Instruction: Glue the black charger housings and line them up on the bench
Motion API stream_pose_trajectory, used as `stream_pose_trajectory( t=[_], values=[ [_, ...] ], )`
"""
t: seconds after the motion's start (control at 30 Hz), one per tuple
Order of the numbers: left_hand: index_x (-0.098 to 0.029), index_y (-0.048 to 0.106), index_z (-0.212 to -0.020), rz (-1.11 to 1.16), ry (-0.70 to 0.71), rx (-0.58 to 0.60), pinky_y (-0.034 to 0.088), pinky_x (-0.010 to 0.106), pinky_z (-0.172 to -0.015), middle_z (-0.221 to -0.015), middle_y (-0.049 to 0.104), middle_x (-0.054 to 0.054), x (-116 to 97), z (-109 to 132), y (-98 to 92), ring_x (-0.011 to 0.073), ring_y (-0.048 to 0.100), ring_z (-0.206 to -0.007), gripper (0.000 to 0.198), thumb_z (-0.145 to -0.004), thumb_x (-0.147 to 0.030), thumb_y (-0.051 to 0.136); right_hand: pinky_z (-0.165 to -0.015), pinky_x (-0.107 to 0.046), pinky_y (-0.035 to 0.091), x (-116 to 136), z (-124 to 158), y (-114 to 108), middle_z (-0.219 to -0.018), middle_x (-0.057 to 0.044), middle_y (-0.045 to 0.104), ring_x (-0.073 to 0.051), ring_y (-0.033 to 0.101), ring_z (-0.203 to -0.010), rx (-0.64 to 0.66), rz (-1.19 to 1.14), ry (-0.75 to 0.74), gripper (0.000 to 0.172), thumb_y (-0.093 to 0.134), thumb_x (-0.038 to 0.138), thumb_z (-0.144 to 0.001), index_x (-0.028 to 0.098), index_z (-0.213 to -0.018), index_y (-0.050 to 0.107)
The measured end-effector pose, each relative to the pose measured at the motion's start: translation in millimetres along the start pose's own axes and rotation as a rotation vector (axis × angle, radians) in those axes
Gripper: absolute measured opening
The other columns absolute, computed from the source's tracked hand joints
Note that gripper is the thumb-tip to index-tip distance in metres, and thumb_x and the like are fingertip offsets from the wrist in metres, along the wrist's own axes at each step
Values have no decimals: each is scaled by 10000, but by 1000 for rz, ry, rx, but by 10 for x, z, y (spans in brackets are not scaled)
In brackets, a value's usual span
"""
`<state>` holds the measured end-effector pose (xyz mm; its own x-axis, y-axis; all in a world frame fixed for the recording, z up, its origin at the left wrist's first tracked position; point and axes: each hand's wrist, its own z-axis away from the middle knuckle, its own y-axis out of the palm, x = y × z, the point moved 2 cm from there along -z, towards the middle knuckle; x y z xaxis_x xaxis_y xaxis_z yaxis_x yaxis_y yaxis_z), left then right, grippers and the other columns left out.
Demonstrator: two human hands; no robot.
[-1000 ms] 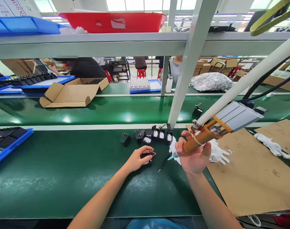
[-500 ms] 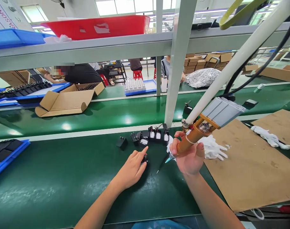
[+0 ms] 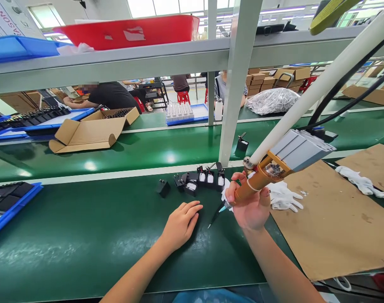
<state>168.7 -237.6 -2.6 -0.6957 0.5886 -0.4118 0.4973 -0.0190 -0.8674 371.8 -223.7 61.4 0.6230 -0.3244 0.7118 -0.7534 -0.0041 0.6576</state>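
My left hand (image 3: 181, 223) rests low over the green bench, palm down. Its fingers lie together and curve downward; whatever is beneath them is hidden. Just beyond it sits a cluster of small black plug housings (image 3: 191, 187), some with white parts inside, and a single black plug adapter (image 3: 163, 188). My right hand (image 3: 250, 208) is wrapped round a gold cylindrical tool (image 3: 249, 188) with a light-blue tip, tilted down to the left. The tool joins a white pole and a grey finned block. A slim black tool with a metal point (image 3: 214, 216) lies between the hands.
White gloves (image 3: 283, 197) and brown cardboard (image 3: 334, 227) cover the right side. A blue tray (image 3: 24, 208) of black parts is at left. Overhead runs a grey shelf with a red bin (image 3: 132, 35). Another black housing (image 3: 242, 145) is on the far green belt; people sit beyond.
My left hand's pointing index finger has drawn down beside the others, and the dark piece by it no longer shows. The housing on the far belt has moved left. My right hand keeps its grip.
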Motion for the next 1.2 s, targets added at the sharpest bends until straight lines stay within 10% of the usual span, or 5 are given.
stream_pose_trajectory(
  t=[0.27, 0.6, 1.0, 1.2],
  values=[
    [-230, 604, -1093, -83, 82, 191, 480, 331, -828, -1101, 641, 58, 62, -106, -65, 190, 605, -923, 291, -962, -243, 345, -464, -297, 361, -13, 0, -13, -953, -21, 568, -104, 481, -485, 6, -30, -12, 401, 455, 620, -790, 253, -917, 555],
    [-296, 551, -1223, 184, -104, 114, 469, 309, -904, -1189, 624, 6, 44, -64, 53, 165, 566, -1055, 345, -971, -228, 326, -462, -295, 351, -14, -15, -26, -955, -21, 563, -110, 506, -490, 13, -42, -34, 363, 440, 585, -819, 248, -896, 549],
    [-226, 509, -1190, -322, -154, 302, 484, 278, -631, -974, 623, 55, 25, -51, 67, 218, 612, -885, 296, -917, -330, 462, -498, -300, 346, -10, -20, -53, -974, -13, 565, -118, 518, -510, 28, -60, -34, 315, 446, 554, -830, 267, -919, 540],
    [-225, 523, -1059, 76, -198, 195, 499, 335, -727, -932, 597, 47, 100, -57, 87, 219, 601, -858, 203, -883, -322, 497, -484, -297, 334, -15, -24, -57, -992, -19, 550, -113, 520, -508, 32, -66, -42, 353, 447, 578, -815, 249, -897, 543]
  ],
)
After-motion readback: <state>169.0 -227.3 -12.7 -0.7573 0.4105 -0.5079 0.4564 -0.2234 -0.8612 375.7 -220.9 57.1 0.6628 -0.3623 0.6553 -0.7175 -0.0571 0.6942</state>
